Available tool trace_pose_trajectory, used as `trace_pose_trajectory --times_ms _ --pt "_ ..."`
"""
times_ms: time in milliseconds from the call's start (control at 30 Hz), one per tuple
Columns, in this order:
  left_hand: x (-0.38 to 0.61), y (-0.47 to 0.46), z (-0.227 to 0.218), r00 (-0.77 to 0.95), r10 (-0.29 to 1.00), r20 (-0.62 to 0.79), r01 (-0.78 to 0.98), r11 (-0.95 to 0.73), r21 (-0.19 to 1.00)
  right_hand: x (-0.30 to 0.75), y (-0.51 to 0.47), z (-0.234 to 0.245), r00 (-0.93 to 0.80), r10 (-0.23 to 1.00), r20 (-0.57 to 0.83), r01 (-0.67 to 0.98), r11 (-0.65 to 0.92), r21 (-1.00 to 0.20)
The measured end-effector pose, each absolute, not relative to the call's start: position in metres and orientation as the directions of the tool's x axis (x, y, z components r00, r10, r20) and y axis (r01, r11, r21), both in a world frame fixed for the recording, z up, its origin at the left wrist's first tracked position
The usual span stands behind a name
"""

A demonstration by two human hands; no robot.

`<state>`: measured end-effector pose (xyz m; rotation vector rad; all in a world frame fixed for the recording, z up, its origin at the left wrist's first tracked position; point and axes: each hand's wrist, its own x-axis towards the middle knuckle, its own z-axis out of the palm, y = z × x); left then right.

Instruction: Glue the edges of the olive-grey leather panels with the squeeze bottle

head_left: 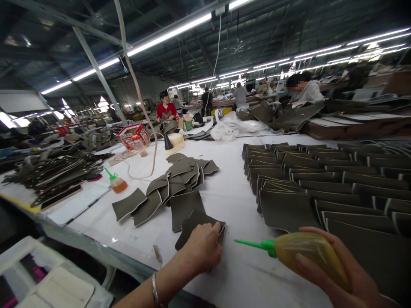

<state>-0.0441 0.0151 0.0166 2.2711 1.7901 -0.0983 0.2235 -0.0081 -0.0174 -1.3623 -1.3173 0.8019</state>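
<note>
In my right hand (345, 267) is a soft squeeze bottle (308, 252) of amber liquid, lying on its side, its thin green nozzle pointing left. My left hand (205, 246), with a bangle on the wrist, has its fingers curled at the near right edge of a dark olive leather-like piece (188, 226) on the white table (244, 278). The nozzle tip is apart from that piece, a little to its right. Just beyond lie a flat piece (186, 207) of the same kind and a loose pile of such pieces (176, 177).
Rows of folded dark pieces (285, 205) cover the table's right side. A second green-tipped bottle (118, 183) stands left, near a clipboard-like white sheet (77, 205) and stacked dark parts (61, 175). A hose (150, 124) hangs down to the table. Several people work farther back.
</note>
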Motion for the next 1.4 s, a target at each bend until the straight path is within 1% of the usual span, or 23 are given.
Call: trace_pose_trajectory --times_ms 100,233,300,400,467,600,733,800,1000,1167,1300,1400 --pt "-0.047 0.017 0.014 0.240 0.951 -0.195 0.960 -0.204 0.190 0.221 0.001 -0.016 0.121 0.981 0.149 0.317 0.103 -0.943" --pt "-0.055 0.018 0.015 0.284 0.943 -0.174 0.910 -0.208 0.358 0.204 0.005 -0.002 0.078 0.979 0.186 0.383 0.143 -0.912" --pt "-0.059 0.018 0.015 0.298 0.941 -0.161 0.884 -0.208 0.419 0.190 0.005 0.008 0.077 0.980 0.181 0.408 0.135 -0.903" --pt "-0.063 0.019 0.014 0.303 0.941 -0.149 0.860 -0.203 0.468 0.169 0.004 0.020 0.089 0.983 0.162 0.435 0.108 -0.894" --pt "-0.064 0.019 0.013 0.303 0.941 -0.150 0.850 -0.196 0.489 0.160 0.006 0.022 0.074 0.981 0.177 0.461 0.124 -0.879" --pt "-0.065 0.019 0.014 0.293 0.942 -0.167 0.856 -0.180 0.485 0.156 0.016 0.019 0.020 0.965 0.263 0.526 0.214 -0.823" --pt "-0.065 0.019 0.013 0.308 0.943 -0.128 0.845 -0.209 0.492 0.158 0.022 0.015 -0.054 0.943 0.328 0.572 0.299 -0.764" --pt "-0.065 0.019 0.011 0.318 0.942 -0.112 0.841 -0.225 0.491 0.157 0.022 0.015 -0.067 0.938 0.340 0.572 0.315 -0.757" --pt "-0.067 0.020 0.009 0.335 0.939 -0.078 0.825 -0.253 0.506 0.156 0.021 0.020 0.010 0.979 0.205 0.543 0.167 -0.823" --pt "-0.065 0.020 0.010 0.319 0.944 -0.086 0.841 -0.240 0.485 0.157 0.022 0.019 0.025 0.978 0.208 0.541 0.162 -0.826" --pt "-0.064 0.019 0.009 0.322 0.943 -0.082 0.847 -0.248 0.471 0.160 0.023 0.018 0.009 0.989 0.145 0.495 0.121 -0.860" --pt "-0.064 0.018 0.008 0.315 0.946 -0.084 0.844 -0.238 0.481 0.162 0.026 0.017 0.038 0.990 0.136 0.472 0.102 -0.876"
